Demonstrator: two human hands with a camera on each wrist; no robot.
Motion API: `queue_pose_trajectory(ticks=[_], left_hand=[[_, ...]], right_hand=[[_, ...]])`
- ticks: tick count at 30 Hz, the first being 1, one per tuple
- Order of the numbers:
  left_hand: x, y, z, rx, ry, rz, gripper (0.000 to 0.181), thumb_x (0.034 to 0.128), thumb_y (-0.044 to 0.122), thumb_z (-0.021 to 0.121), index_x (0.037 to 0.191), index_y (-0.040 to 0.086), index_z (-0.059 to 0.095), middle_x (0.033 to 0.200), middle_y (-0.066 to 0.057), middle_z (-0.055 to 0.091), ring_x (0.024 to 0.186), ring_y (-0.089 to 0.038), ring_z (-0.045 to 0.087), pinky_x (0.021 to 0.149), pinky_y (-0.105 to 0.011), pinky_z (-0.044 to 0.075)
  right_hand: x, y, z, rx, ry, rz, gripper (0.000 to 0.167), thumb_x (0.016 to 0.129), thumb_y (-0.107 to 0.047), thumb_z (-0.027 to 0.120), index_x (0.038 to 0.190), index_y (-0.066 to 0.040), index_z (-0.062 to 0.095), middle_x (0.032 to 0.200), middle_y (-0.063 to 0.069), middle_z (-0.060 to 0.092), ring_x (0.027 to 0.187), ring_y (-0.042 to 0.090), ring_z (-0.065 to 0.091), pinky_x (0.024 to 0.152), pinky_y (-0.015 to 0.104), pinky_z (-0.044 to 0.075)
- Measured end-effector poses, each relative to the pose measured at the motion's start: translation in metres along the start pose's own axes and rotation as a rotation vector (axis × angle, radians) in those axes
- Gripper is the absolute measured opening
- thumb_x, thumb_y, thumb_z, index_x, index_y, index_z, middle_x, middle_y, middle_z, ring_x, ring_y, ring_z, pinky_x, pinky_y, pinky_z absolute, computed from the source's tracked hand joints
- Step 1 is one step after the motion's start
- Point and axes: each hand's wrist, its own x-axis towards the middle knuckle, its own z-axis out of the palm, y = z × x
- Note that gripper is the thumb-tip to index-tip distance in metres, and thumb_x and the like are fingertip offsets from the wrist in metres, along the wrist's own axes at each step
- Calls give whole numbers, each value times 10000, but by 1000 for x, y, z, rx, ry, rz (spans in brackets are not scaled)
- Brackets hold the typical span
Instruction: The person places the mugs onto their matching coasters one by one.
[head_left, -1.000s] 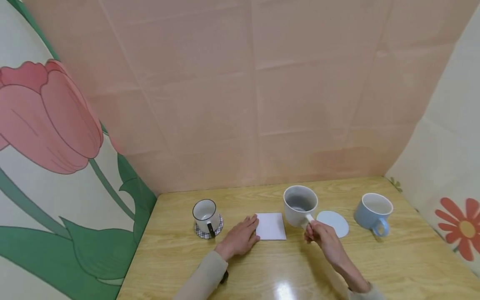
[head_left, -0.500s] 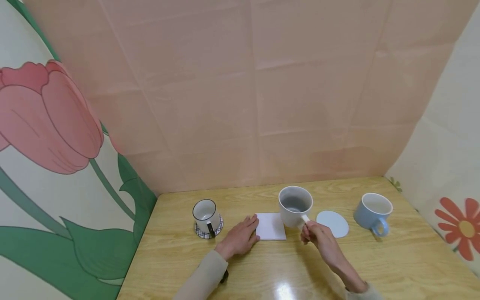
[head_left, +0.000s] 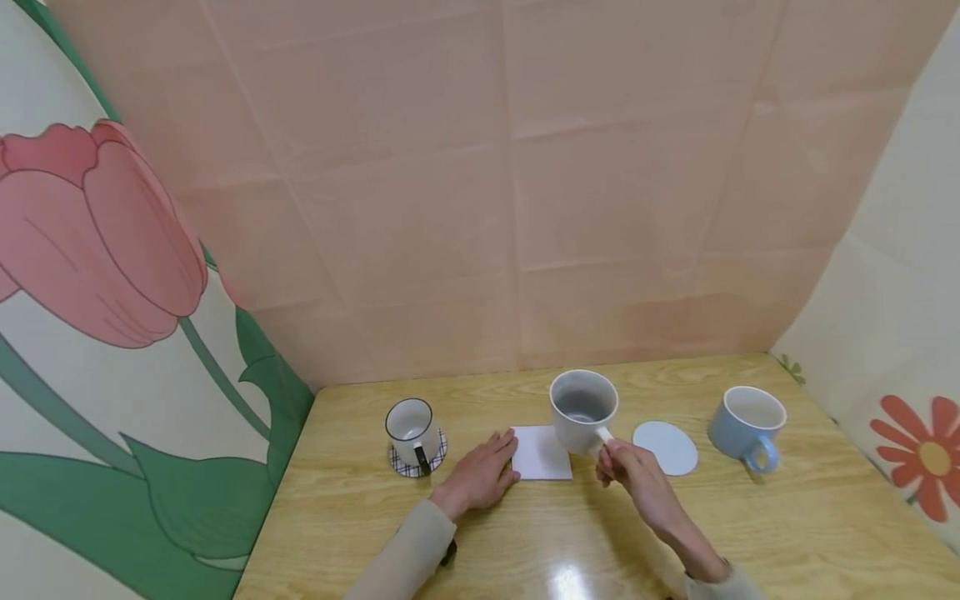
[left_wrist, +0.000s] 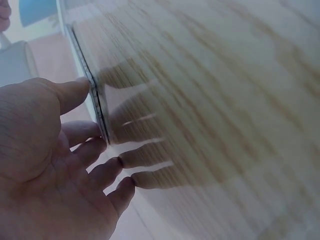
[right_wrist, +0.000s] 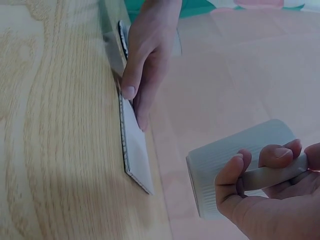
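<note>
A white mug (head_left: 581, 410) is held up by its handle in my right hand (head_left: 637, 483). It hangs tilted above the right part of a white square coaster (head_left: 538, 454), and the right wrist view shows a gap between the mug (right_wrist: 240, 162) and the coaster (right_wrist: 135, 140). The fingers of my right hand (right_wrist: 270, 195) curl round the handle. My left hand (head_left: 480, 475) rests on the table at the coaster's left side. In the left wrist view, thumb and fingertips of the left hand (left_wrist: 55, 150) touch the coaster's edge (left_wrist: 95, 95).
To the left, a black-rimmed white mug (head_left: 411, 427) stands on a round checked coaster (head_left: 405, 468). A pale round coaster (head_left: 666, 447) lies right of the held mug. Farther right stands a light-blue mug (head_left: 742, 425). A pink cloth wall (head_left: 510, 250) rises behind the table.
My right hand has carried the white mug a little to the left, away from the pale round coaster and over the square one. The left hand has stayed in place.
</note>
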Motion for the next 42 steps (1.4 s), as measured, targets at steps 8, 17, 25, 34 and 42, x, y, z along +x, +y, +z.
queue_pose_trajectory(ticks=[8,17,25,34,42], left_hand=[[0,0,1,-7,3,-13,640,1125,410,523,1677,140,346,1784,-24,225,1644,-267,254,1331,-474,279],[0,0,1,-7,5,-20,648,1121,416,528,1680,145,343,1785,-14,224,1645,-263,252,1331,-478,281],[-1,0,0,-14,5,-15,642,1123,405,529,1677,138,346,1784,-26,227,1644,-274,254,1330,-484,282],[0,-2,1,-14,9,-9,640,1128,411,514,1681,140,338,1786,-25,223,1646,-271,249,1333,-478,278],[-1,-1,2,-1,9,0,642,1130,407,512,1681,132,332,1786,-39,218,1645,-280,249,1332,-479,278]], right_hand=[[3,-4,4,22,-25,-16,486,1179,-144,289,860,175,470,797,94,482,743,255,569,686,302,542],[7,-3,7,30,-33,-28,480,1175,-131,291,854,182,462,761,178,438,730,249,567,669,309,538],[9,0,8,21,-39,-11,481,1176,-139,288,853,166,473,763,185,459,731,261,575,678,308,551],[9,-1,13,35,-64,-12,481,1175,-139,301,862,181,475,790,79,505,741,225,591,692,300,564],[12,0,18,21,-67,-47,477,1169,-115,304,839,179,485,772,120,508,724,224,592,677,300,565]])
